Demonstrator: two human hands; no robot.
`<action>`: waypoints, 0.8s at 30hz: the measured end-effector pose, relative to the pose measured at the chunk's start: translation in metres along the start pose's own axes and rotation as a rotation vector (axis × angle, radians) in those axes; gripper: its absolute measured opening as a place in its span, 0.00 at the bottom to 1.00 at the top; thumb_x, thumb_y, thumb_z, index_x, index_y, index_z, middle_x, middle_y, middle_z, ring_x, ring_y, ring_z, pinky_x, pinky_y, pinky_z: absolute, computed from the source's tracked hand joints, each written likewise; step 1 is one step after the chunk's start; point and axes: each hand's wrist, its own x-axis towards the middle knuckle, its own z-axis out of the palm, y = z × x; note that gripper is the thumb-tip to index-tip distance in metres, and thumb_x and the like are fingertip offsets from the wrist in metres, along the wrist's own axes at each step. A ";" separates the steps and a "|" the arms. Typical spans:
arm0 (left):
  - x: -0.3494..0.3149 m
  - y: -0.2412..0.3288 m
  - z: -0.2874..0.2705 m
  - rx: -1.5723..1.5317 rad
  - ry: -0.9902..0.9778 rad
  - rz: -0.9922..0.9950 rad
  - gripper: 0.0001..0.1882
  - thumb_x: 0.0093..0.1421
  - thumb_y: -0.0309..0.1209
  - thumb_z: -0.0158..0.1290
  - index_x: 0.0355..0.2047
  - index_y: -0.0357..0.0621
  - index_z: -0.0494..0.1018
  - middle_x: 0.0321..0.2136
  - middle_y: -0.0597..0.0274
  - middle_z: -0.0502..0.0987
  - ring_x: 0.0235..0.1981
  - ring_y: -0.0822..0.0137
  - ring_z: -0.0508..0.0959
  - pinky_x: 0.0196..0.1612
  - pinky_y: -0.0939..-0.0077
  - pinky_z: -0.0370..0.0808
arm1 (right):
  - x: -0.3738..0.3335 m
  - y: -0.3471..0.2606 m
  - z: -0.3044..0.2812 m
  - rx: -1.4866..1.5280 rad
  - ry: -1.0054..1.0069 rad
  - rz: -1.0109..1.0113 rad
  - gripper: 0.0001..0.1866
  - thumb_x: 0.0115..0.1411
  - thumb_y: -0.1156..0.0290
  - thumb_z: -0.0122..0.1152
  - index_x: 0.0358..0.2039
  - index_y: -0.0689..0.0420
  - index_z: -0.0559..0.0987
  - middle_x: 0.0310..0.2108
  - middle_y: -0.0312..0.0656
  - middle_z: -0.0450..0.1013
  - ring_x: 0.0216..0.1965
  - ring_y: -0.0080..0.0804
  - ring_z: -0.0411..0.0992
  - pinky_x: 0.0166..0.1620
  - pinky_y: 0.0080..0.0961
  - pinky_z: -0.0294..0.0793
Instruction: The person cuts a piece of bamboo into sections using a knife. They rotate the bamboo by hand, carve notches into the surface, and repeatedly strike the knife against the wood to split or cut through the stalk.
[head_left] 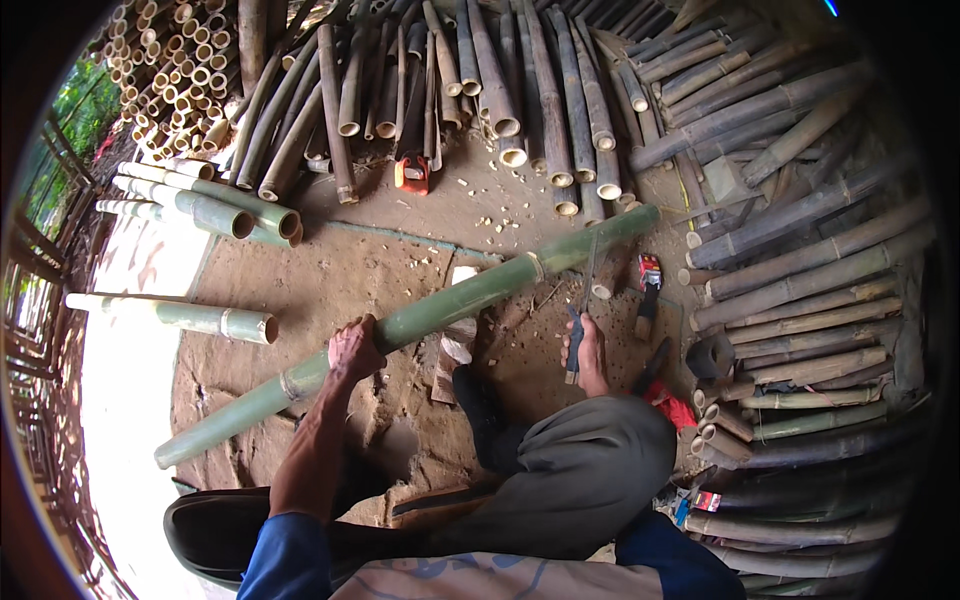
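Note:
A long green bamboo pole (460, 292) slants across in front of me, lower end at left, far end at upper right. My left hand (357, 348) is closed over it, left of its middle. Under the pole lies a pale wooden block (458, 340), next to my dark shoe (475, 405). In my closed right hand (590, 355) is a narrow-bladed hand tool (575, 345) with a dark handle. Its thin blade points away from me and overlaps the pole near the far end. Whether the blade touches the pole, and whether it is a knife or a saw, I cannot tell.
Cut bamboo poles (500, 110) lean at the back, with more stacked along the right (820, 300). Light green lengths (200, 205) lie at left. An orange tape measure (411, 175) and a red-and-black tool (649, 285) sit on the ground, among scattered chips.

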 end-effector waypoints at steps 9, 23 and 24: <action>-0.021 0.002 0.025 0.052 0.113 -0.007 0.27 0.45 0.30 0.67 0.49 0.47 0.76 0.46 0.52 0.83 0.55 0.48 0.82 0.60 0.50 0.73 | -0.006 0.006 0.050 -1.182 0.008 -0.622 0.29 0.78 0.43 0.50 0.51 0.62 0.73 0.41 0.68 0.79 0.40 0.71 0.79 0.42 0.59 0.77; -0.013 -0.007 0.021 0.015 0.065 0.012 0.26 0.44 0.31 0.68 0.46 0.48 0.75 0.46 0.52 0.83 0.52 0.47 0.83 0.56 0.49 0.76 | 0.025 -0.056 0.042 -1.303 0.133 -0.427 0.31 0.76 0.45 0.51 0.55 0.66 0.73 0.41 0.70 0.81 0.46 0.72 0.81 0.49 0.61 0.80; -0.008 0.002 0.020 0.006 0.066 0.023 0.26 0.44 0.31 0.68 0.46 0.48 0.75 0.46 0.52 0.83 0.52 0.47 0.82 0.57 0.49 0.76 | 0.042 -0.060 0.024 -1.185 0.268 -0.360 0.30 0.76 0.44 0.52 0.53 0.64 0.74 0.43 0.69 0.81 0.46 0.74 0.80 0.50 0.62 0.78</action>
